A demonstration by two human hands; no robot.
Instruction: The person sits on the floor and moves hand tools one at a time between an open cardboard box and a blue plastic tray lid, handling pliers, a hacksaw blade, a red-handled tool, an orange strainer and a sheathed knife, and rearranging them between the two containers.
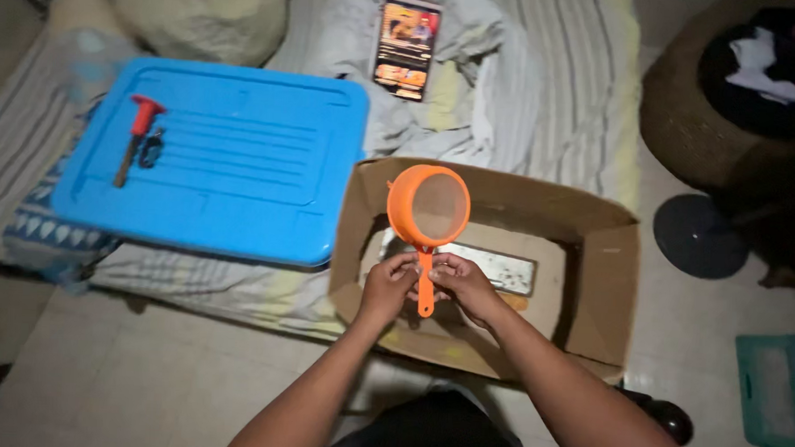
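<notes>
Your left hand (388,281) and right hand (463,283) both pinch the orange strainer (428,207) handle, frame centre. Keep it upright above the cardboard box (609,286).

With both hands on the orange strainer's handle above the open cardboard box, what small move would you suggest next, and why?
Probably lower the orange strainer straight down into the cardboard box. The left hand and right hand both pinch its handle, holding it upright directly over the box's open top, and the box floor beneath, beside a flat metal tray, looks free enough to take it.
</notes>
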